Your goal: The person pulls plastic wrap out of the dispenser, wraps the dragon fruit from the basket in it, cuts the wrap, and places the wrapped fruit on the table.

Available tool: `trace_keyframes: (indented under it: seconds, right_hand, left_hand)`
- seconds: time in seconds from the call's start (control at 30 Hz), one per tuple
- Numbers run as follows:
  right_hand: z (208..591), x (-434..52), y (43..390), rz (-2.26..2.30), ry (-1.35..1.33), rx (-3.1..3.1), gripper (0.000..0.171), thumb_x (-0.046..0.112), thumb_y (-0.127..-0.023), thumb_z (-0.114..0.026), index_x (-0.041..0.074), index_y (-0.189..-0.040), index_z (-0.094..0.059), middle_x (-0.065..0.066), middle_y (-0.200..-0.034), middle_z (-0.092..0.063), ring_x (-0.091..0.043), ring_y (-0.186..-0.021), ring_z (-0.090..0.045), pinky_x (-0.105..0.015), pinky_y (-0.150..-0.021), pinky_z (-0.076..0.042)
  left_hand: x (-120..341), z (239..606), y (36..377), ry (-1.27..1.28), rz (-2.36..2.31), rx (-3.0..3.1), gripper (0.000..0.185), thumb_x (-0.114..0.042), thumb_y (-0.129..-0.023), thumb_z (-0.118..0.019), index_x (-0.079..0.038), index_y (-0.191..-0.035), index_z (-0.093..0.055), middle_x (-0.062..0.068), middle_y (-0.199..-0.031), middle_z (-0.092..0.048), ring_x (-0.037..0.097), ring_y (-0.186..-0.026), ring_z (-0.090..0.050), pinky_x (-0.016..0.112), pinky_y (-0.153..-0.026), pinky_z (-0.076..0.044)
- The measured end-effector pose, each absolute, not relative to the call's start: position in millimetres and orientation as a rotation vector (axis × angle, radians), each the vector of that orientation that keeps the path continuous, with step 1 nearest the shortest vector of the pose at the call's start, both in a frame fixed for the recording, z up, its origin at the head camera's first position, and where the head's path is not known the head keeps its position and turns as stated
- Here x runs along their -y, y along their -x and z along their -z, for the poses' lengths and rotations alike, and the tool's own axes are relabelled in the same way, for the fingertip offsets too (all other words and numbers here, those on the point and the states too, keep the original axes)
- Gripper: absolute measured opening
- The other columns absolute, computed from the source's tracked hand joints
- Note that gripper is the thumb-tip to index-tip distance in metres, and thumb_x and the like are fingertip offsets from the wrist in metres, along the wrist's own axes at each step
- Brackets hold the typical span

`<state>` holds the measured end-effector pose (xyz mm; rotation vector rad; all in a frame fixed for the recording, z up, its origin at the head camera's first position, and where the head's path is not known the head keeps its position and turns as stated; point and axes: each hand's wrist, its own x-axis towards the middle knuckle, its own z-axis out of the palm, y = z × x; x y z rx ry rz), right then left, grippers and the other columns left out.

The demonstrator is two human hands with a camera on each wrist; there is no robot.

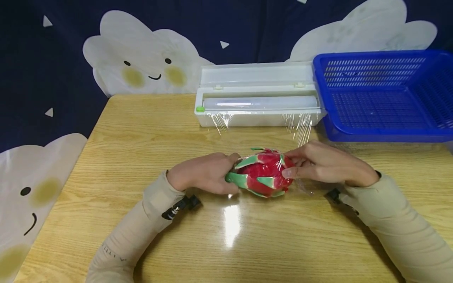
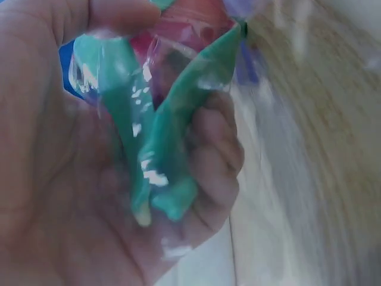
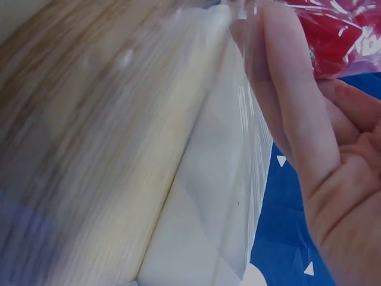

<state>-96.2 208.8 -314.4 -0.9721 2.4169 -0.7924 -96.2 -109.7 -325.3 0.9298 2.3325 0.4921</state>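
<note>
A red dragon fruit (image 1: 263,173) with green scales lies on the wooden table (image 1: 141,141), covered in clear cling film. My left hand (image 1: 209,173) grips its left end; in the left wrist view the fingers (image 2: 217,161) curl round a green scale (image 2: 172,149) under the film. My right hand (image 1: 315,163) holds the fruit's right end and pinches the film there. In the right wrist view the fingers (image 3: 286,101) lie against the red skin (image 3: 333,36), with a sheet of cling film (image 3: 238,196) trailing away from them.
A white cling film dispenser (image 1: 258,100) stands open at the back of the table, film hanging over its front. A blue plastic basket (image 1: 385,94) sits to its right. A dark cloth with white clouds hangs behind and left of the table.
</note>
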Motion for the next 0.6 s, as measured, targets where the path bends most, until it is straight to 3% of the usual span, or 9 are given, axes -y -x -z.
trace_keyframes:
  seconds: [0.17, 0.43, 0.6]
  right_hand:
    - [316, -209, 98, 0.778, 1.012, -2.437, 0.037, 0.020, -0.097, -0.069, 0.000, -0.128, -0.071, 0.021, -0.061, -0.041, 0.009, -0.046, -0.028, -0.019, -0.041, -0.029]
    - [317, -208, 101, 0.758, 1.049, -2.460, 0.032, 0.029, -0.099, -0.068, 0.004, -0.118, -0.075, 0.021, -0.061, -0.039, 0.008, -0.048, -0.029, -0.018, -0.045, -0.032]
    - [318, -207, 103, 0.775, 1.066, -2.448, 0.014, 0.031, -0.101, -0.065, 0.021, -0.095, -0.072, 0.020, -0.064, -0.040, 0.007, -0.051, -0.033, -0.018, -0.046, -0.031]
  left_hand:
    - [117, 327, 103, -0.967, -0.541, -2.272, 0.046, -0.035, -0.086, -0.068, -0.010, -0.120, -0.050, -0.004, -0.076, -0.049, 0.008, -0.067, -0.047, 0.024, -0.058, -0.043]
    - [128, 325, 110, -1.025, -0.571, -2.263, 0.043, -0.046, -0.092, -0.069, -0.013, -0.117, -0.056, -0.006, -0.080, -0.057, 0.008, -0.072, -0.053, 0.024, -0.065, -0.049]
    - [134, 321, 112, -1.045, -0.571, -2.289, 0.039, -0.051, -0.092, -0.071, -0.015, -0.104, -0.060, -0.008, -0.074, -0.053, 0.005, -0.065, -0.048, 0.022, -0.058, -0.043]
